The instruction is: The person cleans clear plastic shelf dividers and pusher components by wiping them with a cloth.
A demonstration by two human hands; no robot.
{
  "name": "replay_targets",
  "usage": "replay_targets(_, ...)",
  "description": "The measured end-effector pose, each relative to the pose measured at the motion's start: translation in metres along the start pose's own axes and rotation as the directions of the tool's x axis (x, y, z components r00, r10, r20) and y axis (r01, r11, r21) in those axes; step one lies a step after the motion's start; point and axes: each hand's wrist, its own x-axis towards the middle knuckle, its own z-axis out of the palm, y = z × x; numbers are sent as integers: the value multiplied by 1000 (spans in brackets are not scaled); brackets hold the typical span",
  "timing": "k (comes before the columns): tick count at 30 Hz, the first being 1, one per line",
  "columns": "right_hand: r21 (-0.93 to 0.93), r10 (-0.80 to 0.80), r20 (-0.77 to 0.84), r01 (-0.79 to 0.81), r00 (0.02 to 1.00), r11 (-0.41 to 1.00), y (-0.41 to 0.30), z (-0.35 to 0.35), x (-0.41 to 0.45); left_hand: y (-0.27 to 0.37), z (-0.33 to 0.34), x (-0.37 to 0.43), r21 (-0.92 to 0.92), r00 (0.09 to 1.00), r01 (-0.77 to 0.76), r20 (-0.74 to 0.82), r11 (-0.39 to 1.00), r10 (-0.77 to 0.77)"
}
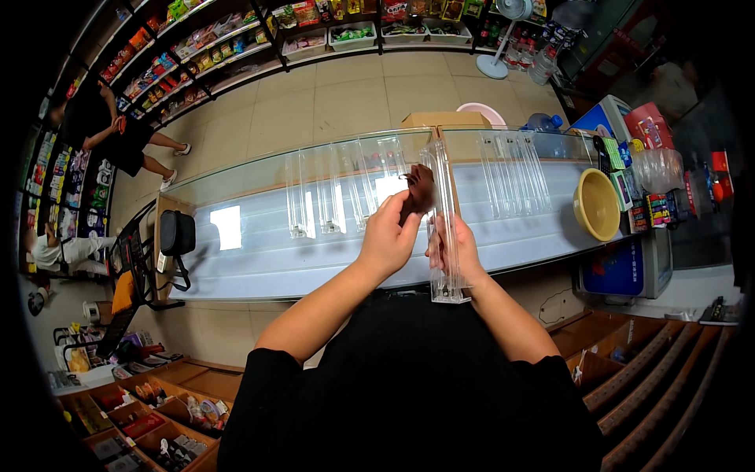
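My left hand (386, 236) grips a dark brown cloth (420, 187), pressed near the side of a long clear plastic tray (445, 236). Around the lower half of that tray, my right hand (463, 251) is closed, seen partly through the plastic. The tray is held lengthwise over the near edge of a glass display counter (265, 265). Several similar clear trays (330, 194) lie side by side on the glass to the left, and more clear trays (513, 177) lie to the right.
A yellow bowl (597, 205) and small packaged goods stand at the counter's right end. A black case (177, 233) sits at its left end. Beyond are a cardboard box (445, 120), a pink basin (482, 113) and stocked shelves. Two people are at the far left.
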Motion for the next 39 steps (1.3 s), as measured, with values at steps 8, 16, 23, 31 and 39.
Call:
replay_targets(8, 73, -57, -36, 60, 998, 995, 2, -15, 7, 14, -4, -27, 95, 985, -131, 126, 987, 119)
replay_targets(16, 12, 38, 20, -38, 999, 999, -5, 1, -1, -3, -18, 32, 226, 977, -203, -19, 953, 213)
replay_targets(23, 79, 33, -32, -30, 999, 996, -2, 5, -1, 3, -11, 21, 199, 989, -148, 16, 969, 148)
replay_targets(31, 35, -140, -74, 143, 987, 989, 17, -16, 20, 17, -7, -23, 162, 971, -169, 194, 972, 137)
replay_targets(39, 9, -142, -243, 149, 960, 989, 9, -24, 41, 22, -10, -36, -18, 953, 50, 299, 999, -42)
